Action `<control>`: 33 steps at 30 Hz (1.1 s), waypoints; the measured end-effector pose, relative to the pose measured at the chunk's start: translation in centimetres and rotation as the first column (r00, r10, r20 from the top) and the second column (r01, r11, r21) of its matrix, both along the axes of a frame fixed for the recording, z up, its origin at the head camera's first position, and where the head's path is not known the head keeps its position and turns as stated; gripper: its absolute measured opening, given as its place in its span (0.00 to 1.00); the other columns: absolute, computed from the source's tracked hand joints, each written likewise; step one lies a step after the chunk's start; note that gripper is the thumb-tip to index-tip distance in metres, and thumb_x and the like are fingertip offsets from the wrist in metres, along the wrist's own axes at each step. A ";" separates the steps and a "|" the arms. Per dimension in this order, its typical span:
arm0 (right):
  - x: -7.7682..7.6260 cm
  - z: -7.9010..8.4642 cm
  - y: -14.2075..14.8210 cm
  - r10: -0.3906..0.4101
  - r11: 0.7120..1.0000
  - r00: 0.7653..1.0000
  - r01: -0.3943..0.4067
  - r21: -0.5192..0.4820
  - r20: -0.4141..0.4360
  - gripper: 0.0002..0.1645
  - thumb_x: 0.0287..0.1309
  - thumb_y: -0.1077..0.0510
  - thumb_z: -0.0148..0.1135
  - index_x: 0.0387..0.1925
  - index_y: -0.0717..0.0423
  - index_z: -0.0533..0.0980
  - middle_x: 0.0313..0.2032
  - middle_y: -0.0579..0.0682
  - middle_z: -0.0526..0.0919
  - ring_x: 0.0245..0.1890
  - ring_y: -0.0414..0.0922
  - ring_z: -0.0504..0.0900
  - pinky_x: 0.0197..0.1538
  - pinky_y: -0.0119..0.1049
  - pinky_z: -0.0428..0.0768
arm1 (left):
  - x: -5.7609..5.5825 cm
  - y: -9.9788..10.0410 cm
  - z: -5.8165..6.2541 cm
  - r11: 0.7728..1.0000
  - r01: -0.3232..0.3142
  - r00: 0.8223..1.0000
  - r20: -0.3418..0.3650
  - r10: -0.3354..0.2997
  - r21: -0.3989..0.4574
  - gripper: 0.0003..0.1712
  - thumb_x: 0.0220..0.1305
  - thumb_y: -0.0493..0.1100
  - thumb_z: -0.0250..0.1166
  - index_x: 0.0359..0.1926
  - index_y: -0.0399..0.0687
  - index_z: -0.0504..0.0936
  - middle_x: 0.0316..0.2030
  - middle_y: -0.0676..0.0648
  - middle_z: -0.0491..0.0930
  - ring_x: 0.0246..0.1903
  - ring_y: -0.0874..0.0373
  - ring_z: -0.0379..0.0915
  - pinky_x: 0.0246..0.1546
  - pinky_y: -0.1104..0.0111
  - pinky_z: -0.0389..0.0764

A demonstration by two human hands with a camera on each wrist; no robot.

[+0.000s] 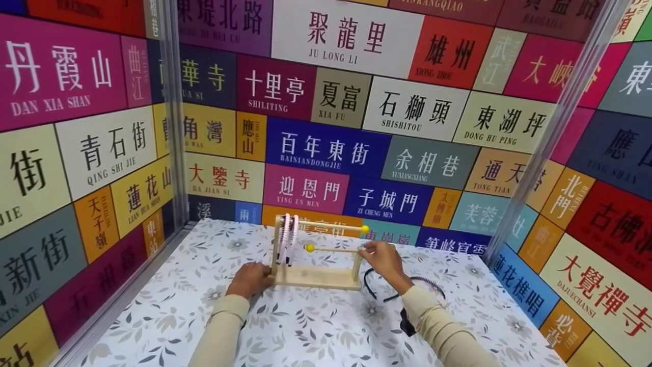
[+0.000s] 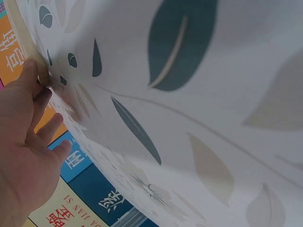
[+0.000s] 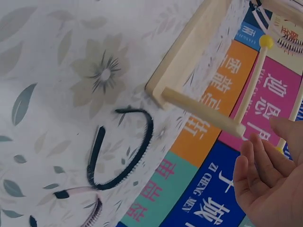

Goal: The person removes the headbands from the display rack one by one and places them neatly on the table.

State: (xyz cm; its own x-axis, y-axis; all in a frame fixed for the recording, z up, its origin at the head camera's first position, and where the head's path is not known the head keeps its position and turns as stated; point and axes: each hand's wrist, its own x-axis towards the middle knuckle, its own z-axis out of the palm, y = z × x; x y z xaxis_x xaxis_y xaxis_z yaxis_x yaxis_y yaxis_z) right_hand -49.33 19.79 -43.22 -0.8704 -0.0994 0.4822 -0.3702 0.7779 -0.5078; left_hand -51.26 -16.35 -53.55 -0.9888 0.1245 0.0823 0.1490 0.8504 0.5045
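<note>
Wooden rack [image 1: 316, 277], one end pinched by left hand [image 1: 250, 279], best kept steady; right hand [image 1: 384, 260] at opposite post [image 3: 203, 111], grip unclear.

Grey and beige leaves are printed across the white-covered table [image 1: 173, 311], the wall [image 1: 328, 133] behind its far edge is blocked in blue, magenta and orange, and a pale wooden stand [image 1: 318, 278] is accented by yellow knobs [image 1: 309, 248] and pink headbands [image 1: 295, 232], with a black headband [image 3: 147, 137] seen toward the far right corner

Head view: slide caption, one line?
Left hand and right hand at a wooden rack, headbands on its upper rod, more headbands beside it on the floral tabletop.
</note>
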 end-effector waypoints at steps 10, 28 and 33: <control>-0.2 0.4 -3.8 0.059 0.998 0.998 -0.059 0.032 0.003 0.15 0.62 0.53 0.74 0.46 0.58 0.87 0.39 0.54 0.91 0.39 0.51 0.89 0.40 0.48 0.86 | -0.1 0.2 0.2 0.999 -0.002 1.000 -0.028 0.001 -0.041 0.11 0.68 0.42 0.71 0.48 0.43 0.89 0.40 0.46 0.86 0.37 0.54 0.78 0.46 0.53 0.80; 0.2 0.8 -11.2 0.218 0.976 0.975 -0.219 0.017 0.042 0.19 0.63 0.50 0.74 0.48 0.60 0.86 0.39 0.54 0.91 0.38 0.48 0.90 0.39 0.44 0.87 | -0.6 -0.2 -0.1 1.000 0.014 1.000 0.013 -0.014 0.005 0.05 0.68 0.42 0.70 0.40 0.47 0.88 0.31 0.50 0.82 0.31 0.54 0.73 0.39 0.57 0.77; 0.4 0.7 -12.7 0.237 0.971 0.970 -0.239 0.029 0.054 0.21 0.61 0.47 0.75 0.49 0.57 0.87 0.37 0.52 0.91 0.34 0.46 0.90 0.34 0.42 0.86 | -0.2 -0.1 0.0 1.000 0.005 1.000 0.020 -0.005 0.016 0.08 0.68 0.43 0.71 0.46 0.46 0.89 0.35 0.49 0.84 0.34 0.55 0.76 0.43 0.56 0.80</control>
